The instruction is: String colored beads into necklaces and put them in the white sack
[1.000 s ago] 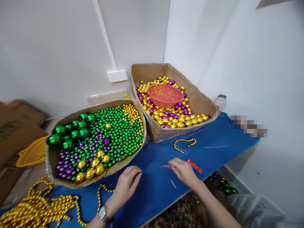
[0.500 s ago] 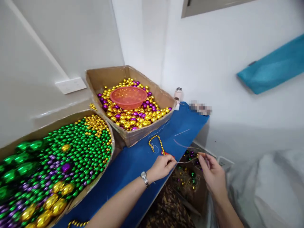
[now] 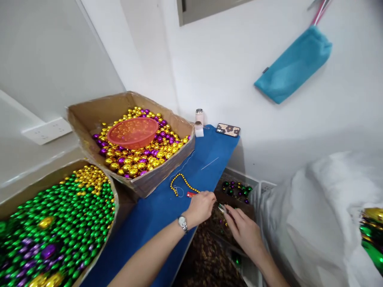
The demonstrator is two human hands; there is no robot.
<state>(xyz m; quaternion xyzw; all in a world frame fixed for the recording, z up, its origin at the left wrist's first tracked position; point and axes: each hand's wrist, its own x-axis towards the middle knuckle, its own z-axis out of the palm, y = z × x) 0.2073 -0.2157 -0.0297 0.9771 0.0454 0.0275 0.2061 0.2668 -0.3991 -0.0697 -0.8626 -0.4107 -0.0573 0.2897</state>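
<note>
My left hand (image 3: 202,207), with a silver watch on its wrist, is closed in a pinch at the end of a gold bead string (image 3: 187,181). The beads curve over the blue cloth (image 3: 161,215) beside a small red item (image 3: 190,194). What lies right between the fingertips is too small to see clearly. My right hand (image 3: 243,229) is closed around small metal thread snips (image 3: 222,208), whose blades point at the left fingertips. A fine thread (image 3: 179,190) loops near the far end of the beads.
A cardboard box (image 3: 164,171) holds gold and purple balls and a red plastic bowl (image 3: 133,133). Another box (image 3: 112,207) of green, gold and purple beads stands at left. A phone (image 3: 228,130) and a flask (image 3: 199,115) sit behind. A white sack (image 3: 311,215) is at right.
My right hand has moved in close to the left, and metal snips now show in it. The thread stretched between the hands is no longer visible. The view has turned right.
</note>
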